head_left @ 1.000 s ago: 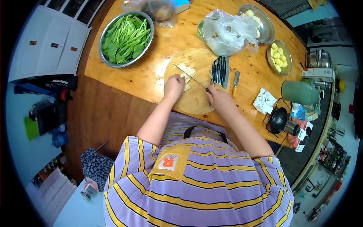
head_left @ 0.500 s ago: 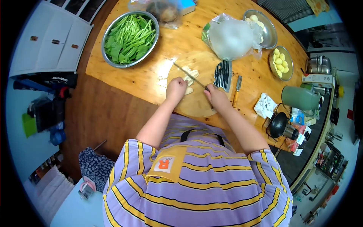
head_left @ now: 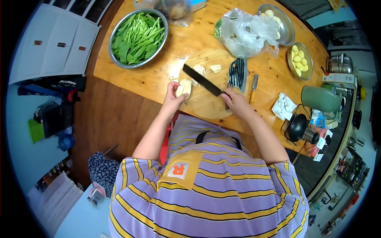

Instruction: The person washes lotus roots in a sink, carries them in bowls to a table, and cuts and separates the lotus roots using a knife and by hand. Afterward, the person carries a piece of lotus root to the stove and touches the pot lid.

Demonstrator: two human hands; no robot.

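Observation:
My left hand (head_left: 174, 98) is closed around several pale, cream-coloured vegetable slices (head_left: 183, 89) at the left edge of the round wooden cutting board (head_left: 206, 107). Their exact kind is unclear. My right hand (head_left: 235, 101) grips the handle of a knife (head_left: 201, 80), its dark blade slanting up and left over the board. Beyond the blade lies another pale piece (head_left: 215, 69), with small scraps near the board's far left. A broad dark blade with white streaks (head_left: 237, 75) rests at the board's right side.
A metal basin of leafy greens (head_left: 137, 39) stands far left. Plastic bags (head_left: 248, 33) lie at the back, near a bowl of pale round pieces (head_left: 286, 29). Rightward are a bowl of peeled potatoes (head_left: 300, 61), a wooden-handled tool (head_left: 254, 89), crumpled white paper (head_left: 283, 106) and a green jug (head_left: 320, 99).
My left hand has moved left and picked up pale slices from the board. The knife has turned so its flat side shows. A pale piece now lies farther back.

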